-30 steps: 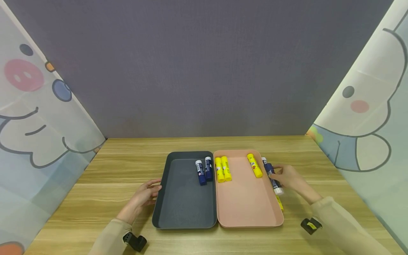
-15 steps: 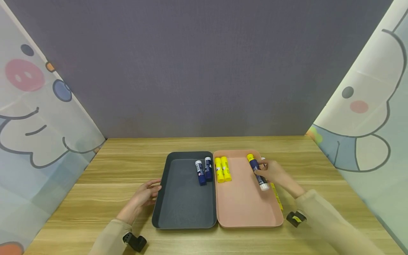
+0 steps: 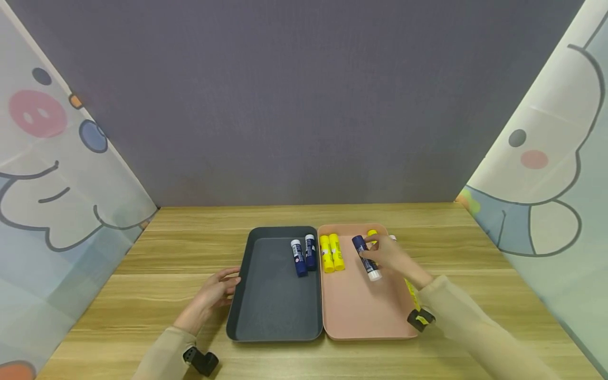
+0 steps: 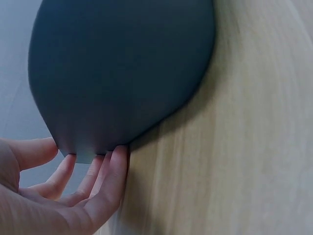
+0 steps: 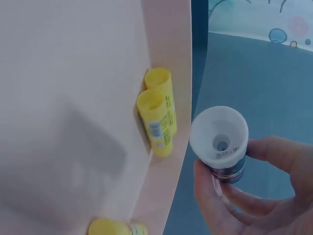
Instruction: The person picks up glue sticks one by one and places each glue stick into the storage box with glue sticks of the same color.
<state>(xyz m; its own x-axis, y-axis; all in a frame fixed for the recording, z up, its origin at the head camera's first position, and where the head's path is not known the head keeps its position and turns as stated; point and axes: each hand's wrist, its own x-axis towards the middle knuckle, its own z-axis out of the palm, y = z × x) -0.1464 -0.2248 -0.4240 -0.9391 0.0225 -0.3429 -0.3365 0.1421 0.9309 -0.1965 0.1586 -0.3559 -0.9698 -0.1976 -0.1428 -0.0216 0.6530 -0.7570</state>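
While the left hand point(image 3: 216, 290) is idle: its relaxed fingers touch the outer side of the dark tray point(image 3: 273, 303), grasping nothing.
Right hand point(image 3: 389, 257): the grip pinches a blue glue stick point(image 3: 369, 265) above the pink tray point(image 3: 363, 314).
Blue glue stick: the step seems a transfer; the next move calls for height over tray rims and yellow sticks point(image 3: 326, 254).
Bench point(image 3: 176, 253): striped pale wood, under both trays.
Room: grey panel point(image 3: 304, 105) behind, cartoon panels point(image 3: 28, 153) at both sides.
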